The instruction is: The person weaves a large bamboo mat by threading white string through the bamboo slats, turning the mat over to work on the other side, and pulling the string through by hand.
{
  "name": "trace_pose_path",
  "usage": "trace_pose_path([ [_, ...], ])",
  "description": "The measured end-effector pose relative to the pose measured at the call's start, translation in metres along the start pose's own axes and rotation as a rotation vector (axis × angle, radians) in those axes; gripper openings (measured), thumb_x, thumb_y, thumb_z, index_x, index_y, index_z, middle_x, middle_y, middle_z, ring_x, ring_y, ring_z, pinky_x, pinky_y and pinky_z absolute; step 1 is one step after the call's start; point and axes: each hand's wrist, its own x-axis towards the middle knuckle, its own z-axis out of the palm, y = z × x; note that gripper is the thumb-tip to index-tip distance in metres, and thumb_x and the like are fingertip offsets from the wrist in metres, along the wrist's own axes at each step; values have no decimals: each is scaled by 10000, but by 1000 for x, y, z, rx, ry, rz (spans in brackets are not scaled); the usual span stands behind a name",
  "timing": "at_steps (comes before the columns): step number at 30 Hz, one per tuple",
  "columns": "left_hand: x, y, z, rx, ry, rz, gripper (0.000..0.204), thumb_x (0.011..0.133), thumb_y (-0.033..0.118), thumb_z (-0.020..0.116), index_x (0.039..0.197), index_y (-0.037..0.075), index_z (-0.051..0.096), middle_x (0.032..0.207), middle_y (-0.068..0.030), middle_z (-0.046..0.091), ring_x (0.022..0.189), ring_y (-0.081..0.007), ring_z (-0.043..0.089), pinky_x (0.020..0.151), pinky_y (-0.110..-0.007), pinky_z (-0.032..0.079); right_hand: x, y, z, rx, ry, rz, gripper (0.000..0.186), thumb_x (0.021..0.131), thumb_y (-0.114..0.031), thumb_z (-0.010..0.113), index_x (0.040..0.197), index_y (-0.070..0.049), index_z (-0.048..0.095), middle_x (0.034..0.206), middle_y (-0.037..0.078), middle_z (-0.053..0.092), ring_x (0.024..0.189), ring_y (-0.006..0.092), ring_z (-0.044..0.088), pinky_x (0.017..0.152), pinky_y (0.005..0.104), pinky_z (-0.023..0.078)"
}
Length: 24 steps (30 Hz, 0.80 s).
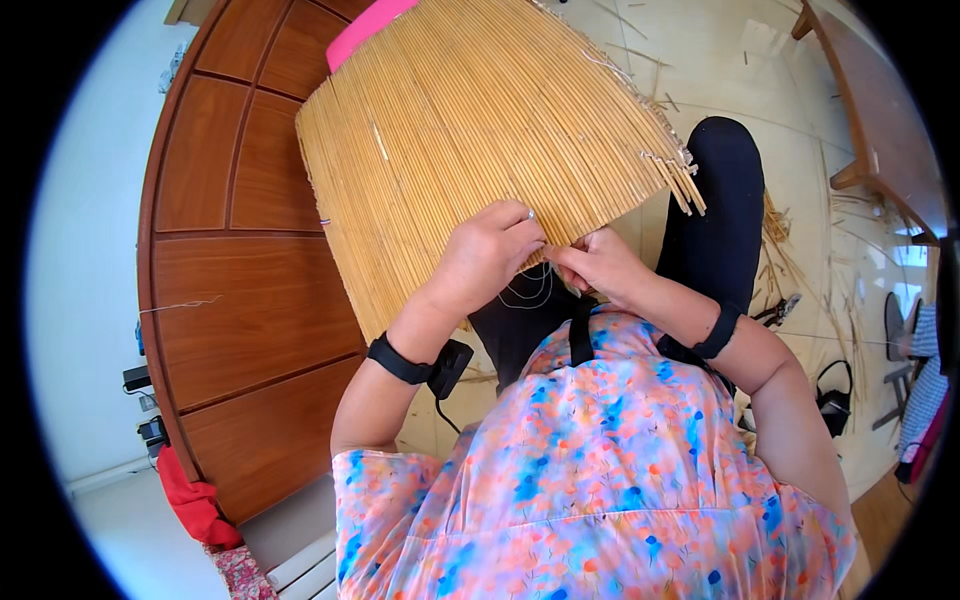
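Note:
A large mat of thin straw-coloured reeds (470, 120), laid side by side and bound at the edges, slopes up in front of me. My left hand (490, 250) rests on its near edge, fingers closed in a pinch on the reeds. Close against it, my right hand (605, 265) is also pinched, thumb pointing to the same spot; its fingertips are partly hidden, so what they hold is unclear. Thin white thread (530, 303) hangs in loops just below the fingertips. At the mat's right corner, several reed ends (685, 185) stick out unevenly.
A brown wooden panelled cabinet (265, 330) stands along the left. Something pink (365, 30) shows behind the mat's far edge. Loose reed scraps (785, 245) litter the tiled floor at right, near pliers or cutters (778, 312). A wooden table (885, 110) stands far right.

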Motion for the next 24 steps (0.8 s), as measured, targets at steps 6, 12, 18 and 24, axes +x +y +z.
trace_pose_path([
  [6, 11, 3, -3, 61, -99, 102, 161, 713, 36, 739, 844, 39, 646, 824, -99, 569, 762, -297, 589, 638, -373, 496, 4, 7, 0, -68, 58, 7, 228, 863, -206, 708, 754, -16, 646, 604, 30, 589, 499, 95, 543, 438, 247, 406],
  [12, 7, 17, -11, -79, -8, 138, 125, 755, -18, 707, 849, 26, 638, 888, -92, 607, 747, -272, 601, 633, -345, 506, -4, -8, 9, -8, 74, -105, 184, 845, -177, 700, 800, -6, 649, 611, 26, 603, 508, 97, 565, 447, 255, 435],
  [18, 3, 27, -19, -386, 142, -24, 82, 914, -44, 588, 966, 19, 587, 950, -112, 664, 787, -212, 664, 680, -307, 558, 2, 3, 4, -67, 84, -83, 158, 844, -154, 689, 808, -5, 649, 587, 27, 595, 485, 96, 553, 439, 258, 433],
  [24, 19, 45, -52, -1011, 148, -430, 109, 988, -36, 471, 1058, 5, 544, 955, -107, 681, 801, -212, 707, 709, -306, 590, 4, 1, 3, -119, 136, -98, 209, 848, -179, 700, 744, -5, 649, 571, 33, 594, 480, 97, 548, 434, 269, 426],
])
